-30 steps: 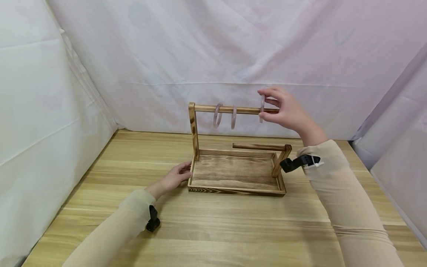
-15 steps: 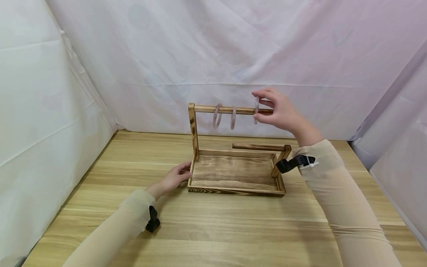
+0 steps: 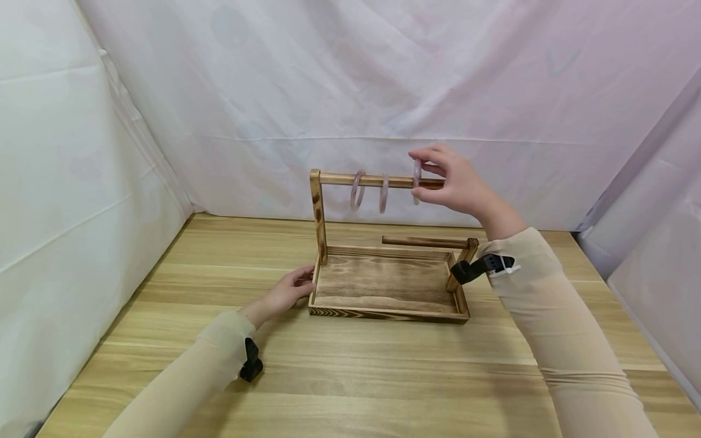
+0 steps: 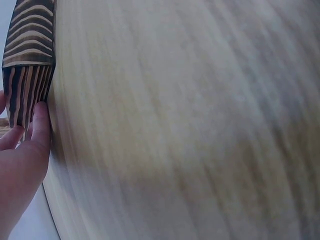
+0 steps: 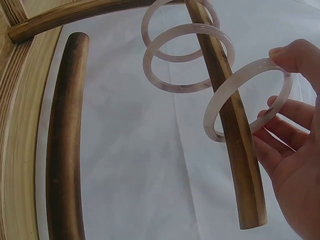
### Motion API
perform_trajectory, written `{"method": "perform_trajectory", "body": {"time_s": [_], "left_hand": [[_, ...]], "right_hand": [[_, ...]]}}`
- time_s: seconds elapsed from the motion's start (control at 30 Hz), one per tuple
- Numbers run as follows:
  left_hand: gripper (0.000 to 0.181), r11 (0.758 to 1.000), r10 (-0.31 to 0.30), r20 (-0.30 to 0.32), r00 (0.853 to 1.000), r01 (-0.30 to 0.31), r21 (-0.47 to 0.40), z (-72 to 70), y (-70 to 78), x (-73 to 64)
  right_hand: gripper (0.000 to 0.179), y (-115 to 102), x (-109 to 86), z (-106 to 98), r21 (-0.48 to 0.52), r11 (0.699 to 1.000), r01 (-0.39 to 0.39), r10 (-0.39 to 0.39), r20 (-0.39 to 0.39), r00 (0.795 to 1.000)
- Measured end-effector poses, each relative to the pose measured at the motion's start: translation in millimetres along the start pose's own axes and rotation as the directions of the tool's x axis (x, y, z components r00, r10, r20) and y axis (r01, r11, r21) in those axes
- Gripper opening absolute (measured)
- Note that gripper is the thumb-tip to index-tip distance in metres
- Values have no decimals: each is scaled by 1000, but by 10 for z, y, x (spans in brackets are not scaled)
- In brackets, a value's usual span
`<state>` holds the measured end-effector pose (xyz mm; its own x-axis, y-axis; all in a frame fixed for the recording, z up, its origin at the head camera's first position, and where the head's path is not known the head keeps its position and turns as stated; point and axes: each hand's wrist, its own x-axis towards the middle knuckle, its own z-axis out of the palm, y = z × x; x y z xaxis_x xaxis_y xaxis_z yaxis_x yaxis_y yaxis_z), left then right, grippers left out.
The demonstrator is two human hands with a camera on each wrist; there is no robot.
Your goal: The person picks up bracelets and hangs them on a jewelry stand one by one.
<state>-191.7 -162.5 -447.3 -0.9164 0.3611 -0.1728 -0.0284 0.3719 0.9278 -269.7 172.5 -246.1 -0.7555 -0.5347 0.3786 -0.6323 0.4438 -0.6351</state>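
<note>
My right hand [image 3: 460,185] pinches a pale pink bangle [image 5: 230,92] between thumb and fingers. That bangle encircles the upper bar [image 5: 237,137] of a wooden bangle stand [image 3: 389,316], near the bar's free end. Two more bangles hang from the same bar further left, one bangle [image 3: 384,194] close to the held one and another bangle [image 3: 358,190] nearer the post. My left hand [image 3: 285,292] holds the left end of the stand's tray, with the thumb at the rim in the head view and fingers against the striped outer wall [image 4: 30,92] in the left wrist view.
A lower bar [image 3: 424,241] reaches left from a short post [image 3: 465,258] at the tray's right end. The tall post [image 3: 318,216] rises at the back left. A wood-grain table [image 3: 350,377] lies beneath, with white cloth [image 3: 350,79] behind and at the sides.
My right hand has slid its bangle leftward along the upper bar, towards the two hanging bangles. My left hand and the stand look unmoved.
</note>
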Motion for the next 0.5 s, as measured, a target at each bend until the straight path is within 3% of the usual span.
{"method": "perform_trajectory", "body": {"time_s": [0.5], "left_hand": [[56, 1000, -31, -4, 1000, 31, 1, 8, 30, -26]], "right_hand": [[61, -5, 30, 42, -92, 996, -9, 14, 52, 999]]}}
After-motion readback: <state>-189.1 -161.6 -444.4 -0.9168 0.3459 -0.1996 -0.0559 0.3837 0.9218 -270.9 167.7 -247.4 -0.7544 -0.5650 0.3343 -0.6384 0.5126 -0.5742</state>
